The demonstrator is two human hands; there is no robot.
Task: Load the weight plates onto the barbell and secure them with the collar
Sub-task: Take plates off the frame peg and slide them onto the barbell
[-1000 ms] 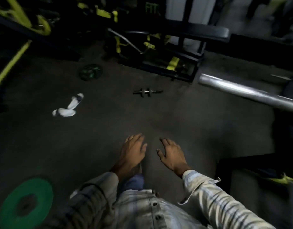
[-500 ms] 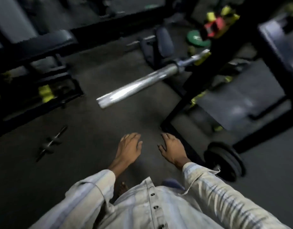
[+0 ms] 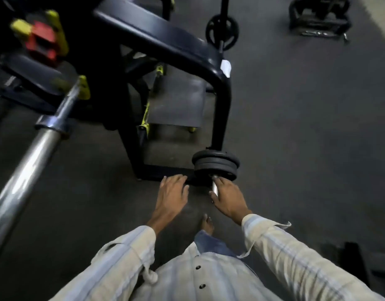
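A stack of black weight plates (image 3: 216,165) sits on a short steel peg (image 3: 214,185) at the foot of a black rack. My right hand (image 3: 227,197) reaches beside the peg's end with fingers extended, just below the plates. My left hand (image 3: 171,195) hovers open to the left of the plates, holding nothing. The silver barbell sleeve (image 3: 24,172) runs from the lower left up to its collar ring (image 3: 52,124), bare of plates. No separate collar is visible.
The black rack frame (image 3: 222,88) curves above the plates, with a rubber-topped step (image 3: 178,103) inside it. Another black plate (image 3: 222,31) hangs further back. A red and yellow part (image 3: 42,40) is at upper left. My foot (image 3: 206,222) stands on dark floor.
My view has swung right and down from the open floor to the rack. The plate stack has come from the lower right to just ahead of my hands, and both hands have reached toward it.
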